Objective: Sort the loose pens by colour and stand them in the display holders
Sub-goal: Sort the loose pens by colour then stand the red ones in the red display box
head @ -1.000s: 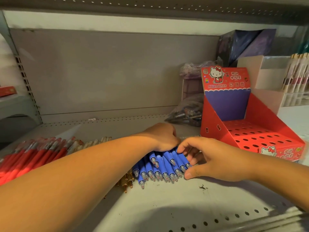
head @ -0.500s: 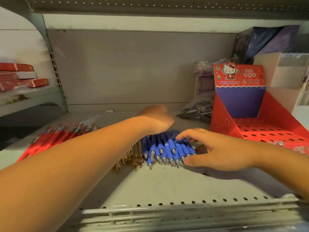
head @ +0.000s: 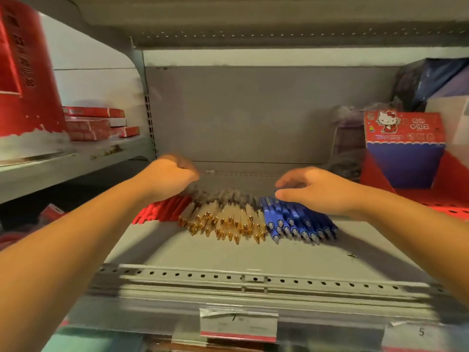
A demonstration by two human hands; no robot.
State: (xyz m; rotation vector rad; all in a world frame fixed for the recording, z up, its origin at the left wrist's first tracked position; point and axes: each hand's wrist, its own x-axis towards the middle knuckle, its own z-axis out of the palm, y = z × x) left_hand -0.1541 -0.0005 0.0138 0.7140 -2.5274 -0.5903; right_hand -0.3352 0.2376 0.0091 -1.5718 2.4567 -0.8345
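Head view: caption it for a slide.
Left hand and right hand over red pens, gold pens, blue pens; Hello Kitty display holder right.

A grey metal shelf fills the view, its surface scuffed and marked with a few dark specks. Along its front runs a rail punched with a row of round holes, and below that a price label with a red lower edge. A plain grey back panel closes the bay, and the perforated underside of the upper shelf hangs overhead. A slotted upright post stands at the left. Beyond it a neighbouring shelf, backed by a white panel, carries stacked flat red boxes and a large red box. The light is dim and warm, the edges blurred
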